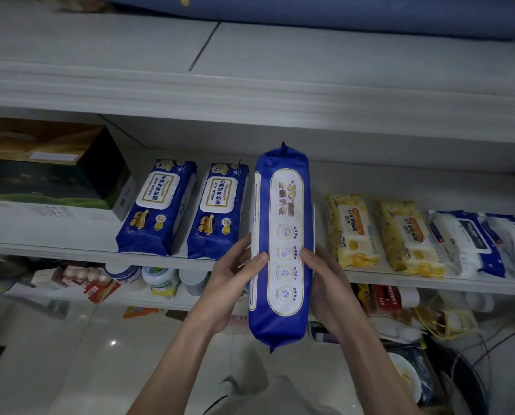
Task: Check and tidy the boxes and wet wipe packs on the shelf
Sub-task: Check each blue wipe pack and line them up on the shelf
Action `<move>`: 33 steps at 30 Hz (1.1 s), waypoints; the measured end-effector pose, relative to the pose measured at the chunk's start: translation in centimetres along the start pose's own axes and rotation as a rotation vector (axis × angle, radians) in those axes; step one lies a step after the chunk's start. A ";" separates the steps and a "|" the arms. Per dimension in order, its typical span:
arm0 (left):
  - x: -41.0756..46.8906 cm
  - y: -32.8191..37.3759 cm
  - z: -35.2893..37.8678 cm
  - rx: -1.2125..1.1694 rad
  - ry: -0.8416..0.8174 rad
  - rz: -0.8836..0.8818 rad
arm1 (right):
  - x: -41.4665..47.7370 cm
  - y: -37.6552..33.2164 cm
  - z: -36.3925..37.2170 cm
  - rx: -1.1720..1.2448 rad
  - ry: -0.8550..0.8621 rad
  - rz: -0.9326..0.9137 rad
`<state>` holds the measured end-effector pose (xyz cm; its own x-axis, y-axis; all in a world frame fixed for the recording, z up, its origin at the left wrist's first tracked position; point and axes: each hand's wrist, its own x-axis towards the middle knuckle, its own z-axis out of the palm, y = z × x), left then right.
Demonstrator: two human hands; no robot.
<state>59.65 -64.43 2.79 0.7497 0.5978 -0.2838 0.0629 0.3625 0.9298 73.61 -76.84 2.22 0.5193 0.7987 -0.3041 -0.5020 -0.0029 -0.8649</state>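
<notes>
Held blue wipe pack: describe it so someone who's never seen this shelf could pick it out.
Find the white middle shelf with its row of wet wipe packs. At the gap in that row, the left hand and right hand grip the held blue pack in front of the shelf edge. Unlike the two blue packs lying label-up to its left and the yellow packs to its right, it shows a long white oval panel with four round icons.

Lower shelf – jars point(160, 280), red cartons point(386, 296); cables point(471, 369) on floor – blue cushion point(310, 13) up top.

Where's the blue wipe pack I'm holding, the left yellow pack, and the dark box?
blue wipe pack point(283, 235), head view, on its white oval panel.
left yellow pack point(353, 232), head view, on its label.
dark box point(49, 172), head view, on its front face.
</notes>
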 end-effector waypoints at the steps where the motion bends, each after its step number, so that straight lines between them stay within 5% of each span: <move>1: 0.1 0.1 0.1 -0.001 0.000 0.004 | -0.1 -0.1 -0.1 -0.004 -0.022 -0.006; 20: 0.4 0.8 -0.5 0.002 -0.031 -0.013 | 0.0 0.8 0.0 0.032 0.061 -0.037; 27: 0.5 1.3 0.5 -0.054 0.149 0.050 | -0.4 -1.3 0.7 -0.298 -0.006 -0.150; 33: 0.0 0.2 0.3 0.068 0.245 0.124 | 0.6 0.2 0.4 -0.213 0.111 -0.045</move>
<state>59.85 -64.53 3.05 0.5735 0.7926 -0.2071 0.0306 0.2319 0.9722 73.52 -76.15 2.05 0.6161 0.7301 -0.2955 -0.3259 -0.1052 -0.9395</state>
